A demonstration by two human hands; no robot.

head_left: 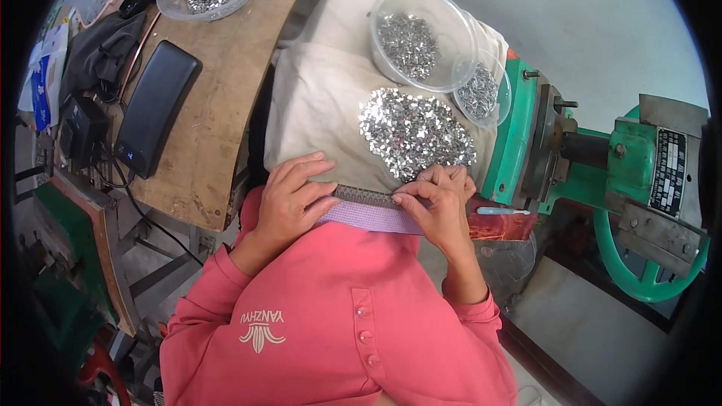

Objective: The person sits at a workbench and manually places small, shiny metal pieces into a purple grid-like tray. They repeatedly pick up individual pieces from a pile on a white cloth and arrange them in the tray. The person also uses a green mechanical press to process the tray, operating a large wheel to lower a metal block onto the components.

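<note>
A dark, narrow slotted strip (364, 195) lies crosswise in front of me, its row of small notches running between my hands. My left hand (289, 199) has its left end between thumb and forefinger, while the other fingers stretch out on the cloth. At the right end, my right hand (442, 203) is closed in a pinch with the thumb by the strip; whatever is between its fingertips is hidden. Lilac woven mesh (370, 215) lies along the near side of the strip. Just beyond my right hand spreads a loose heap of small shiny metal pieces (414, 131).
Pale cloth (308, 98) covers the work surface. Beyond the heap stand a clear tub (459, 34) and a shallow clear dish (502, 98), both with metal pieces. A green machine with a handwheel (602, 256) is at right. The wooden table (218, 98) at left holds a black power bank (158, 109).
</note>
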